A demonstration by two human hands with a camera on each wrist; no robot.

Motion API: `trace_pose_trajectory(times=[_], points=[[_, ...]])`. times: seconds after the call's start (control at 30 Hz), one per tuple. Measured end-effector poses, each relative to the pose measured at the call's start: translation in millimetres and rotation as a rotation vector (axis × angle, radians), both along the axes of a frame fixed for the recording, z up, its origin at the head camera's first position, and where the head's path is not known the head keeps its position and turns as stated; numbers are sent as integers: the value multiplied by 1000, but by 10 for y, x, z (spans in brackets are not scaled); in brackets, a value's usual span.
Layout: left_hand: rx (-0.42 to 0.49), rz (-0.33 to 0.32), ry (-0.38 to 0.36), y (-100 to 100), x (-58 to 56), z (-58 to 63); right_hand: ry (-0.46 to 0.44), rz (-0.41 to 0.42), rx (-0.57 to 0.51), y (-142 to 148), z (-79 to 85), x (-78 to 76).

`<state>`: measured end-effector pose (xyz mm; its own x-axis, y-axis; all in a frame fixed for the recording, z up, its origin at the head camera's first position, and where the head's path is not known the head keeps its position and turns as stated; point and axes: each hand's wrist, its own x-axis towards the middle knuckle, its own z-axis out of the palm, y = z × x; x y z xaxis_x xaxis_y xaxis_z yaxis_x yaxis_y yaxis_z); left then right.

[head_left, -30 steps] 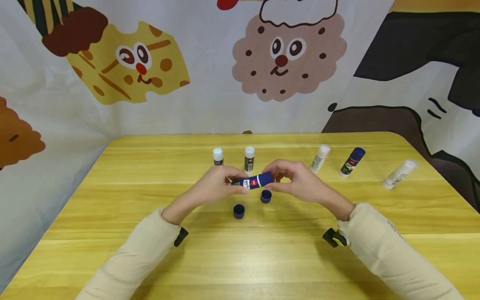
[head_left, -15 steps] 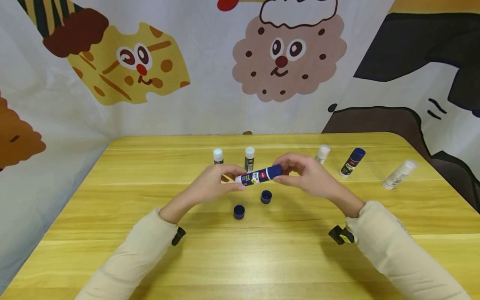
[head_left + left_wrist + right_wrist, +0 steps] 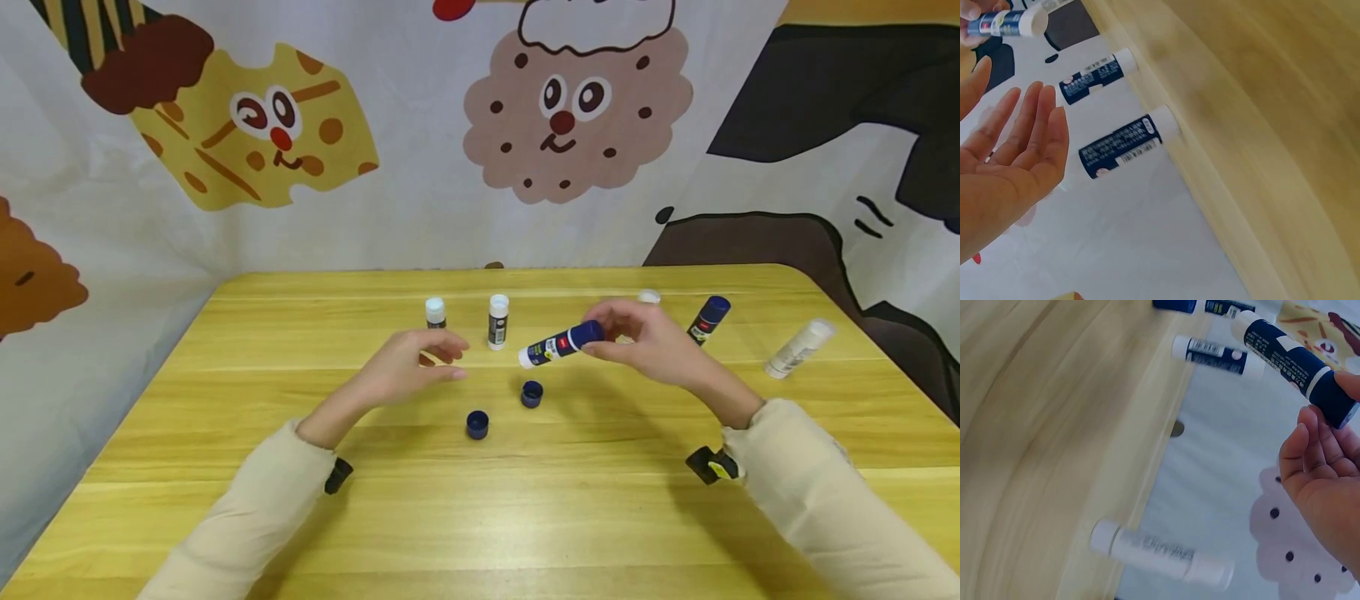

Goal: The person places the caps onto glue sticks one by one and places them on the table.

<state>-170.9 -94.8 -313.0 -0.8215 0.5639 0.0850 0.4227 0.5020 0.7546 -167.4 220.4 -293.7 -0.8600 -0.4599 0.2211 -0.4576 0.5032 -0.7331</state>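
A capped navy glue stick (image 3: 561, 344) is tilted in the air, its white base toward the left. My right hand (image 3: 651, 340) pinches it by the blue cap between thumb and fingers, as the right wrist view of the glue stick (image 3: 1288, 359) confirms. Apart from it, my left hand (image 3: 408, 367) hovers with relaxed fingers and holds nothing; in the left wrist view the left hand (image 3: 1016, 156) shows its bare palm. Below and between the hands, two loose navy caps lie on the table, a nearer cap (image 3: 477, 425) and a farther cap (image 3: 532, 394).
Behind the hands stand two uncapped glue sticks, one on the left (image 3: 436, 312) and one in the middle (image 3: 498, 322). On the right are a navy-capped glue stick (image 3: 708, 318), a white glue stick (image 3: 799, 348), and another white one (image 3: 648, 297) mostly hidden behind my right hand. A printed cloth hangs behind the table (image 3: 495, 533).
My left hand has let go of the glue stick and drawn back left. My right hand has carried the glue stick right and slightly up. The loose caps have stayed put.
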Motion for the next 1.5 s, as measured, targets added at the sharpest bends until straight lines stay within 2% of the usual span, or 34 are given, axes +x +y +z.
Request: trace_pose_trajectory(times=[0.2, 0.47, 0.77, 1.03, 1.23, 1.5], points=[[5, 12, -8, -90, -7, -60, 9, -75, 62, 189, -16, 7], [5, 40, -37, -233, 1, -124, 20, -161, 87, 456, -27, 27], [-26, 81, -77, -442, 35, -196, -23, -251, 119, 664, -66, 20], [-54, 95, -110, -498, 27, -208, -57, -260, 153, 560, -95, -58], [-44, 84, -102, -506, 21, -173, -29, -236, 157, 375, -78, -162], [-67, 104, -110, -530, 2, -136, -33, -275, 191, 208, -61, -344]])
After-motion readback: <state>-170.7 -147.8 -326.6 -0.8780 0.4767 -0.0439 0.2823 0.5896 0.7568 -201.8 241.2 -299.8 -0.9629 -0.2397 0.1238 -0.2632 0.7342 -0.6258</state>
